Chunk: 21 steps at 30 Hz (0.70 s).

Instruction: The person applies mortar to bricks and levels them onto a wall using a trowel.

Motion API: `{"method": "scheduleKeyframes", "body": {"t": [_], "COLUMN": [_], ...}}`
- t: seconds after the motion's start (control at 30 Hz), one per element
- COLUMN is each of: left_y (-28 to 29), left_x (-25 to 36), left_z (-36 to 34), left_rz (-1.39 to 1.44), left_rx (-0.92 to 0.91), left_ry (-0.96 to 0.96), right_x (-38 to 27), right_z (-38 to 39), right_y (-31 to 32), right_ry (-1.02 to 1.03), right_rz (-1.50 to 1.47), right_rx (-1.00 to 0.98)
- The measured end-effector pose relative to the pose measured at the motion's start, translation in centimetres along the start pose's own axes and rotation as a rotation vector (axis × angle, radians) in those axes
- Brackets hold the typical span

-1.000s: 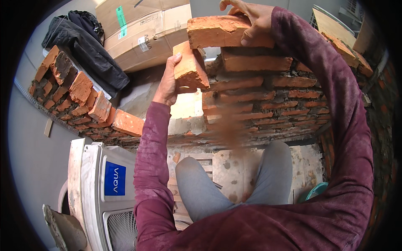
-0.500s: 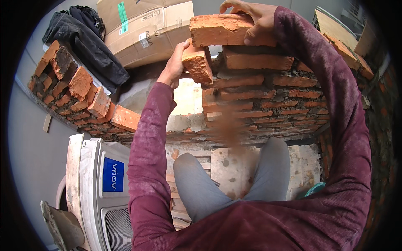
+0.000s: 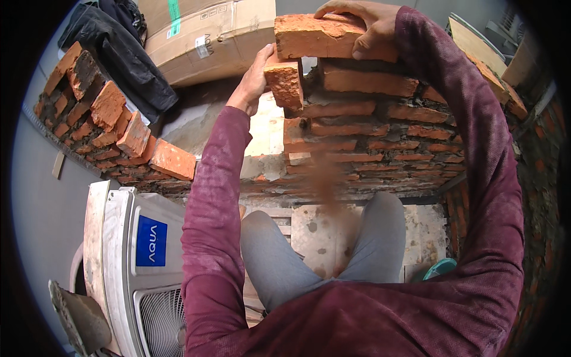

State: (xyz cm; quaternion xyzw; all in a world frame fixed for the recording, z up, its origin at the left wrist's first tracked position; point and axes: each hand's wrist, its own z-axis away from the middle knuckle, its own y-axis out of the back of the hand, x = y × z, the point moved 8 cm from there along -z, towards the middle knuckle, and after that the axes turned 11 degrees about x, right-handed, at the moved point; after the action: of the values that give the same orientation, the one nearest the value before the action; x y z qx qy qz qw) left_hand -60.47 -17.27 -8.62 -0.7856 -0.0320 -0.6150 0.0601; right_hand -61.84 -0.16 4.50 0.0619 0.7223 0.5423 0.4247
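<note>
My left hand [image 3: 256, 80] is closed on a short orange brick piece [image 3: 284, 80] with a rough, broken end, held at the left end of the brick wall [image 3: 367, 80] in front of me, beside an opening. At the upper middle, my right hand [image 3: 369, 30] wraps over a long orange brick [image 3: 312, 35] on or just above the wall's top. This brick's left end overlaps the short piece; whether they touch I cannot tell. Part of my left hand's fingers is hidden behind the piece.
A lower stepped brick wall [image 3: 172, 159] runs at left, with dark cloth [image 3: 122, 68] and a cardboard box [image 3: 208, 47] behind. A white fan unit [image 3: 151, 208] and cement-crusted board [image 3: 77, 312] stand lower left. A teal container [image 3: 440, 268] is by my right leg; bricks and boards [image 3: 485, 65] are upper right.
My left hand and the short piece have moved up and right, further under the long brick's end. My right hand and its brick sit slightly higher and further right. The view has shifted slightly.
</note>
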Motion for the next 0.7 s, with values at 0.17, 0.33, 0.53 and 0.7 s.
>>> {"method": "scheduleKeyframes", "body": {"t": [0.17, 0.33, 0.53, 0.7], "left_y": [1.0, -2.0, -2.0, -1.0], "left_x": [1.4, 4.7, 4.6, 3.1], "left_z": [-1.2, -0.7, 0.0, 0.2], "left_rz": [0.540, 0.126, 0.193, 0.262], "left_rx": [0.112, -0.095, -0.101, -0.282], "left_ry": [-0.135, -0.322, -0.411, -0.386], "right_x": [-0.2, -0.3, 0.1, 0.7], "right_z": [0.2, 0.3, -0.3, -0.7], "right_y": [0.1, 0.1, 0.7, 0.9], "right_ry": [-0.043, 0.001, 0.115, 0.147], "right_rz": [0.042, 0.062, 0.130, 0.094], "right_rx": [-0.022, -0.032, -0.036, -0.057]}}
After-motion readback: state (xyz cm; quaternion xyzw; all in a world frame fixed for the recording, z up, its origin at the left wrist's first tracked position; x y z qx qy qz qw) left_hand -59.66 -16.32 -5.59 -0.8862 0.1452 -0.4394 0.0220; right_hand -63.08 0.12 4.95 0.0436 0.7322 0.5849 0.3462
